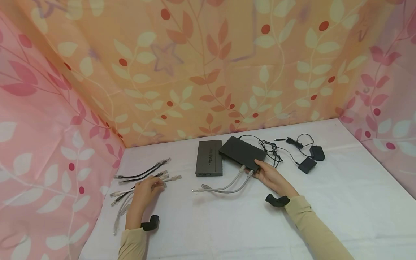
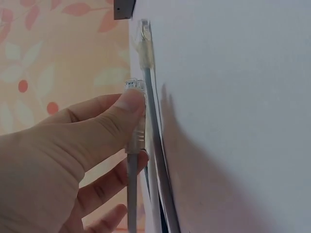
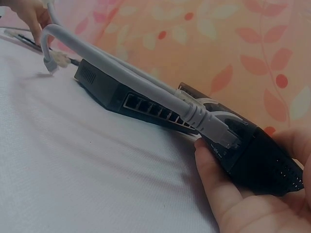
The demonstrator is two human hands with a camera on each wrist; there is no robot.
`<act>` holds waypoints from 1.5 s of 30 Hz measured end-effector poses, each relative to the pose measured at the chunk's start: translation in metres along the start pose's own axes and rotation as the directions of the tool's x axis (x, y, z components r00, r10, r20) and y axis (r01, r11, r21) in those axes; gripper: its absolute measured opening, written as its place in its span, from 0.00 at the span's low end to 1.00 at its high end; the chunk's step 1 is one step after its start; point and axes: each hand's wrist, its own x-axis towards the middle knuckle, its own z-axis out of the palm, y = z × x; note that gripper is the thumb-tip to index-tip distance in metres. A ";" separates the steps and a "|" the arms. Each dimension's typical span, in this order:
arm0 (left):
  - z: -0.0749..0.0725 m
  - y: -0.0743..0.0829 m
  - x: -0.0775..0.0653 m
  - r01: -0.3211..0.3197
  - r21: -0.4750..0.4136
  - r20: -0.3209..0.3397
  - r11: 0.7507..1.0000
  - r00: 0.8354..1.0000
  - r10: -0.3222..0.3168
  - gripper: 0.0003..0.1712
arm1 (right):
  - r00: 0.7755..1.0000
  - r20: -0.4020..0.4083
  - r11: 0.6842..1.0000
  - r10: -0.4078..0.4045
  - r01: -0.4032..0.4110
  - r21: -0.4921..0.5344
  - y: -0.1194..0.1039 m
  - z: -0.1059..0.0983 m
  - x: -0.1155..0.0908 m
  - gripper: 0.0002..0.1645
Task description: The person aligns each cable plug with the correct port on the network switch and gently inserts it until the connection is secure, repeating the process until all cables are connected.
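My left hand (image 1: 144, 191) pinched a cable plug (image 2: 134, 141) left of the NETGEAR box (image 1: 208, 159); my right hand (image 1: 272, 178) gripped a black switch (image 1: 242, 151) right of it.

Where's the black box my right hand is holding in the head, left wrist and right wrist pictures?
Head: the black box is just right of centre, in the right hand.
Left wrist: I can't place it; a dark corner at the top edge could be either box.
Right wrist: right side, slanting toward the lower right.
Shared landmark: the orange leaf-print cloth.
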 end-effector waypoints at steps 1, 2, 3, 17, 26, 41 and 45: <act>0.000 0.001 0.000 -0.008 -0.005 -0.011 1.000 1.000 0.008 0.06 | 1.000 0.000 1.000 0.000 0.000 -0.002 0.000 0.000 0.000 0.36; 0.000 0.002 0.000 -0.022 -0.009 -0.024 1.000 0.999 0.022 0.06 | 1.000 0.002 1.000 0.001 -0.001 -0.002 0.000 0.000 0.000 0.36; 0.000 0.003 0.001 -0.036 -0.011 -0.036 0.999 0.999 0.035 0.07 | 1.000 0.001 1.000 0.001 -0.001 -0.003 0.000 0.000 0.000 0.36; -0.003 0.036 0.014 -0.067 -0.112 0.012 0.991 0.998 0.069 0.06 | 1.000 0.002 1.000 0.000 0.000 0.000 0.000 0.001 0.000 0.37; 0.002 0.057 0.023 -0.070 -0.140 0.046 0.988 0.996 0.077 0.05 | 1.000 0.019 1.000 -0.009 0.010 -0.020 0.002 -0.001 0.001 0.37; 0.015 0.084 0.035 -0.116 -0.159 0.036 0.980 0.992 0.123 0.09 | 1.000 0.005 1.000 -0.008 0.008 -0.020 0.001 0.000 0.001 0.36; 0.015 0.094 0.038 -0.120 -0.169 0.053 0.978 0.990 0.131 0.09 | 1.000 0.006 1.000 -0.003 0.004 -0.011 0.001 0.000 0.001 0.36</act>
